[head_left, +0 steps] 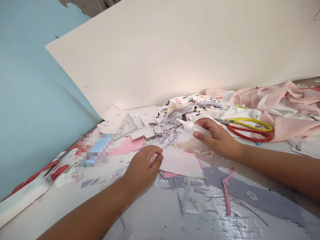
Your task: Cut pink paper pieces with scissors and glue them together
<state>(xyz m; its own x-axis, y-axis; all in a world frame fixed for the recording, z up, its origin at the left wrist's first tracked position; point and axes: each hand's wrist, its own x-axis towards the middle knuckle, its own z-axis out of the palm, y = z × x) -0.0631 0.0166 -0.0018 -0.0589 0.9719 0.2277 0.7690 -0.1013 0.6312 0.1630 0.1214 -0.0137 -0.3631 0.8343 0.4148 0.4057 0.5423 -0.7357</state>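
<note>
My right hand [217, 138] grips a clear plastic squeeze bottle with a white nozzle [191, 126], its tip pointing left. My left hand [142, 168] is curled, its fingertips close together beside a pale pink paper sheet [181, 163], and a white bit shows at them. I cannot tell whether it is held. Shredded paper scraps [168, 137] lie between my hands. Scissors with red and yellow handles [250, 128] rest to the right of my right hand, apart from it. A clear plastic set square [125, 126] lies on white paper farther left.
Floral fabric [185, 106] and crumpled pink cloth [282, 101] are heaped along the back of the glossy table [220, 220]. A large white board [160, 50] leans behind them against a blue wall [32, 83]. Grey paper offcuts and a pink strip [227, 196] lie in front.
</note>
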